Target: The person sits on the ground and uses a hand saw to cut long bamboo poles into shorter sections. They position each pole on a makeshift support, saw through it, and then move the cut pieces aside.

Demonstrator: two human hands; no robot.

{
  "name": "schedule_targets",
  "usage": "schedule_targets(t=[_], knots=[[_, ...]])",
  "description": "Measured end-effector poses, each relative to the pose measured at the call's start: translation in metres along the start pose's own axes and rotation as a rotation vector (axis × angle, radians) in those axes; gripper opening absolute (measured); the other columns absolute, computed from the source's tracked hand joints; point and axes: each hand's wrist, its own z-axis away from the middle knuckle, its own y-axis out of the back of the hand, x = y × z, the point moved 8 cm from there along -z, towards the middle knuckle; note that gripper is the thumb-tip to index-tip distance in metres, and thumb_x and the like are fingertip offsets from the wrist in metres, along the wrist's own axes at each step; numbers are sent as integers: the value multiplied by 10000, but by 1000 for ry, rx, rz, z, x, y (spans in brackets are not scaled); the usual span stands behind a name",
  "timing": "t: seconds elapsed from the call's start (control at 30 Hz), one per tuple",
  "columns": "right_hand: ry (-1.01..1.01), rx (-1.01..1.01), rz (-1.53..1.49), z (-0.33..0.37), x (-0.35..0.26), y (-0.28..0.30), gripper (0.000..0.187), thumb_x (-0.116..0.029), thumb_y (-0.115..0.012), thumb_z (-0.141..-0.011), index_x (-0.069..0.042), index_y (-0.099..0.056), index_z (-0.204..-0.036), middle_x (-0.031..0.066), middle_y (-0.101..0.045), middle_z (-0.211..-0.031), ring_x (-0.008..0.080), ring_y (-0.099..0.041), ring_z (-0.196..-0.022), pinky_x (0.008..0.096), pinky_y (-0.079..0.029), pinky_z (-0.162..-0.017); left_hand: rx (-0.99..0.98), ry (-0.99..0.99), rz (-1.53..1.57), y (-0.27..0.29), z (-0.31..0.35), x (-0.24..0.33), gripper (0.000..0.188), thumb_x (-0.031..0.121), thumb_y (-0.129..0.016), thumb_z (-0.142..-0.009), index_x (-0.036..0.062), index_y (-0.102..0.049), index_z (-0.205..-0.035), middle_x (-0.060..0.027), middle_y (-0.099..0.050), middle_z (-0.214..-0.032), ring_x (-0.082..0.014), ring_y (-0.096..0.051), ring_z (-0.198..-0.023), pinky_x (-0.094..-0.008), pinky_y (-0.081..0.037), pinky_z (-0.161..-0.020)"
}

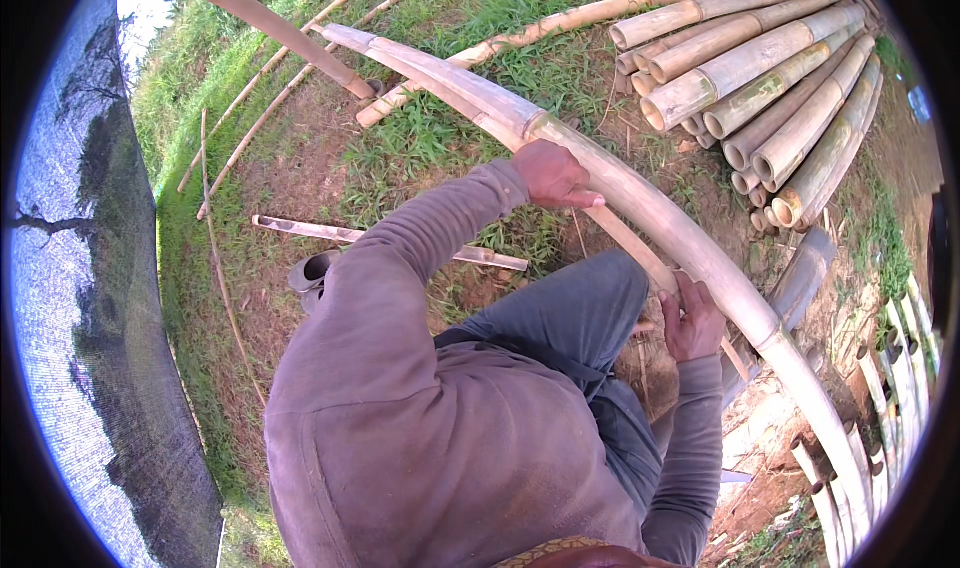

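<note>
A long, pale bamboo pole (685,240) slants across in front of me from the upper left to the lower right. Along its near side runs a narrow split bamboo strip (628,240), close against the pole at the far end. My left hand (556,175) is closed over the strip near a node of the pole, its fingertips pointing right. Farther down, my right hand (692,318) has its fingers bent and closed on the strip's lower stretch. The fingers' undersides are hidden, and no tool shows in either hand.
Cut bamboo poles (700,83) lie stacked at the upper right. More upright bamboo pieces (885,418) stand at the lower right. A split bamboo length (400,238) lies on the grass to the left, beside a dark hollow tube (318,270). Dark netting (130,298) hangs at the far left.
</note>
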Motion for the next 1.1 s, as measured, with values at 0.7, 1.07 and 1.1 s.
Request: schedule_targets(t=[0.7, 1.07, 1.1], knots=[[-22, -49, 83, -5, 23, 15, 392, -211, -825, -925, -66, -733, -1277, 157, -683, -916, 387, -702, -796, 493, -552, -699, 71, -25, 36, -20, -22, 7, 743, 787, -551, -992, 94, -760, -821, -188, -706, -753, -431, -720, -767, -563, -550, -691], [-33, -11, 95, 2, 50, 30, 408, -216, -830, -907, -56, -733, -1270, 145, -681, -915, 391, -688, -792, 487, -538, -703, 26, -54, -10, -19, -53, 31, 621, 676, -595, -1024, 101, -722, -829, -144, -696, -780, -404, -709, -785, -538, -549, -705], [-68, -5, 116, 7, 61, 37, 412, -224, -833, -903, -58, -734, -1267, 139, -683, -919, 384, -688, -794, 482, -535, -706, 11, -84, -10, -24, -62, 40, 613, 667, -596, -1028, 99, -719, -831, -144, -693, -782, -404, -709, -791, -534, -551, -708]])
